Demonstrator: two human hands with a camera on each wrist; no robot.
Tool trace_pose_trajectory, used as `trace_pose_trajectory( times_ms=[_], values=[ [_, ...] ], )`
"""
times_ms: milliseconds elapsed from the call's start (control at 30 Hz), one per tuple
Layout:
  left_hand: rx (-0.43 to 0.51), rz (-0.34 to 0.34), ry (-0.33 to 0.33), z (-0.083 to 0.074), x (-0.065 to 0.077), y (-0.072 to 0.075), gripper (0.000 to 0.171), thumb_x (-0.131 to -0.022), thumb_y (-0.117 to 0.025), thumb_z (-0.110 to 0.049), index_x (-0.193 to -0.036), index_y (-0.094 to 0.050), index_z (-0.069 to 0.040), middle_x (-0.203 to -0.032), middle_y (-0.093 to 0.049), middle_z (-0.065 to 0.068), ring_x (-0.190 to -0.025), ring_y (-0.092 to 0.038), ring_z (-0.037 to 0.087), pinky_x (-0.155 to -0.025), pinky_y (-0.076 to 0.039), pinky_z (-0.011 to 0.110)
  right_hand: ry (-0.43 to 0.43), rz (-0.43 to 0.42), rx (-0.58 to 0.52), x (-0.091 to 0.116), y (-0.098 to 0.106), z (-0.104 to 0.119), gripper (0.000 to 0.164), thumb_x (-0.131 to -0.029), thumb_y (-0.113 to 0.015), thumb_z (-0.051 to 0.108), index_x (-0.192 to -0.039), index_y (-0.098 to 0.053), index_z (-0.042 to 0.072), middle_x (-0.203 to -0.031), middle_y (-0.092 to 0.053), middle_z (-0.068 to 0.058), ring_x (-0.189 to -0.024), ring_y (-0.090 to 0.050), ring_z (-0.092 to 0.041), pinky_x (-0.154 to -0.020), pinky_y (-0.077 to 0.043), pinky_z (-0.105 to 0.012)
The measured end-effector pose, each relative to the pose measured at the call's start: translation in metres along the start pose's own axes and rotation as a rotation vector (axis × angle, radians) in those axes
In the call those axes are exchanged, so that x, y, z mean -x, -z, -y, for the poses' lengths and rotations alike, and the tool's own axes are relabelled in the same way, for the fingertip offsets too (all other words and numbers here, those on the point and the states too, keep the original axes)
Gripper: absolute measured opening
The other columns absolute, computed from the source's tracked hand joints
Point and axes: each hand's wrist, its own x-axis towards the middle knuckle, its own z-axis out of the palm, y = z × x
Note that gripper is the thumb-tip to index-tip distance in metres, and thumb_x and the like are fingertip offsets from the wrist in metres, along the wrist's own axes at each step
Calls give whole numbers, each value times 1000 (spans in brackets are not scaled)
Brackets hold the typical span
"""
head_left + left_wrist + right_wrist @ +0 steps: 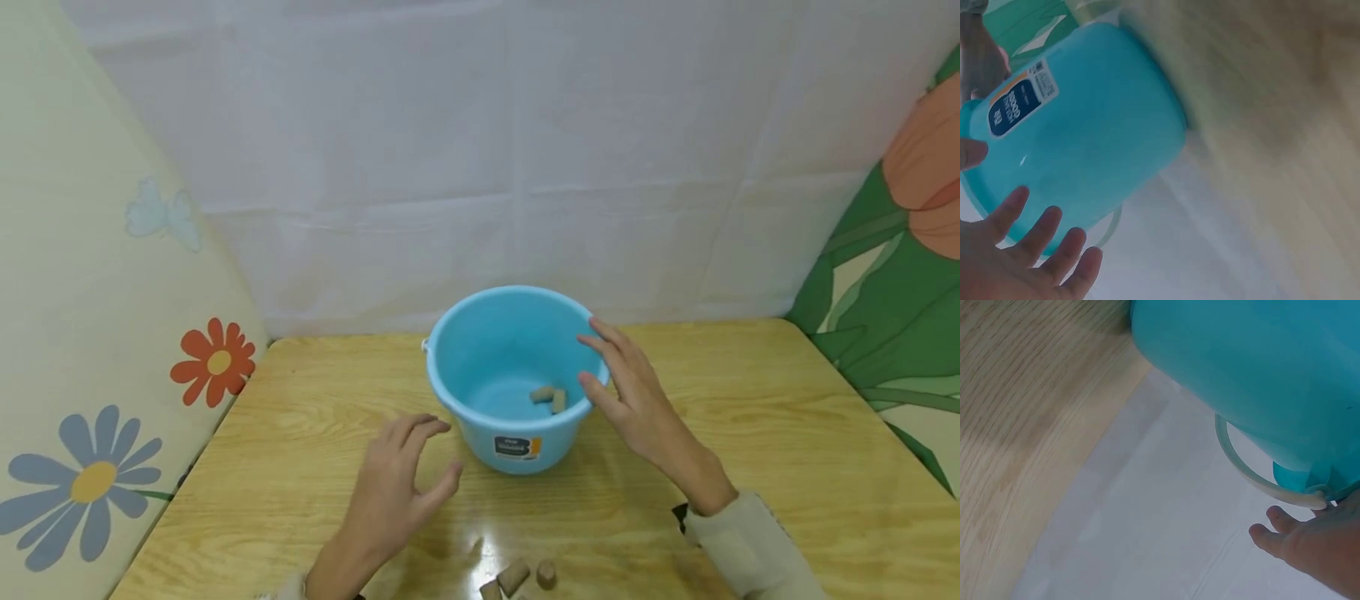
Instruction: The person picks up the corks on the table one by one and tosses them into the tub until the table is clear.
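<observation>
A light blue plastic bucket (480, 437) stands upright on the table, a dark label on its front. Inside, on its floor, lie two short brown cork-like pieces (559, 402). My right hand (637, 400) is at the bucket's right rim, its extended fingers reaching over the edge; whether they press on it I cannot tell. In the right wrist view that hand is beside the end of the pale bucket handle (1254, 478). To the front left of the bucket, my left hand (393, 475) hovers with spread, slightly bent fingers and holds nothing.
Several more brown cork-like pieces (513, 577) lie on the wooden table (315, 400) at the near edge of the head view. Behind the table hangs a white cloth (375, 167). Flower-patterned panels (97, 292) flank it on both sides.
</observation>
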Motion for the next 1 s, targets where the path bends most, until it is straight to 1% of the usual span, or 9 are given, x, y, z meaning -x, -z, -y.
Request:
trace_pose_trajectory(
  times_ms=[133,233,433,600,733,833,867,933,1000],
  values=[
    [-39,122,6,-2,13,-3,42,-76,-81,-36,-111,-68,-16,-116,-67,6,-111,-61,25,-86,-53,48,-3,10,3,-1,0,2,50,-100,-50,27,-144,-46,4,-162,-26,-14,-147,-23,-44,-108,-21,-74],
    [-53,194,4,-3,19,-5,43,-76,-81,-39,-111,-68,-19,-118,-66,5,-112,-61,25,-86,-53,47,-9,11,4,0,0,2,49,-100,-50,27,-144,-47,5,-163,-26,-13,-147,-23,-44,-108,-22,-74],
    [-49,280,-14,-3,28,-6,43,-77,-79,-47,-112,-68,-23,-120,-65,1,-111,-60,21,-86,-53,45,-13,4,5,0,0,2,49,-100,-50,27,-144,-47,5,-162,-26,-14,-147,-23,-44,-108,-21,-74],
    [-49,381,-41,-2,35,-8,44,-82,-73,-56,-113,-68,-25,-120,-65,-1,-110,-60,19,-88,-52,43,-11,3,14,1,1,1,49,-100,-50,28,-143,-47,3,-162,-26,-14,-146,-24,-44,-109,-21,-74],
    [-30,450,-89,-2,40,-9,48,-82,-70,-60,-114,-67,-25,-120,-65,-1,-109,-61,19,-88,-52,44,-21,10,15,1,1,2,50,-100,-50,29,-143,-47,4,-163,-25,-13,-147,-23,-44,-109,-20,-73],
    [-12,467,-133,-1,44,-11,50,-80,-71,-62,-115,-66,-25,-121,-63,-1,-110,-60,18,-88,-52,44,-22,11,14,1,1,1,50,-100,-50,29,-143,-47,4,-163,-25,-13,-147,-23,-43,-109,-20,-73],
    [-4,482,-138,-1,44,-11,51,-80,-71,-63,-115,-65,-25,-122,-63,-1,-110,-60,18,-90,-52,45,-23,10,14,2,1,1,50,-100,-50,29,-143,-47,4,-163,-25,-12,-147,-23,-43,-110,-20,-72],
    [11,524,-129,0,46,-11,52,-81,-70,-64,-116,-65,-26,-124,-62,-1,-113,-59,19,-92,-51,46,-20,9,13,2,1,1,50,-100,-50,29,-143,-47,4,-163,-25,-13,-147,-23,-43,-110,-20,-72],
    [33,576,-107,0,46,-12,54,-82,-67,-66,-118,-65,-27,-126,-61,-1,-116,-58,21,-94,-50,47,-19,9,13,2,1,1,50,-100,-50,29,-143,-47,4,-163,-25,-13,-147,-23,-43,-109,-20,-72]
  ],
)
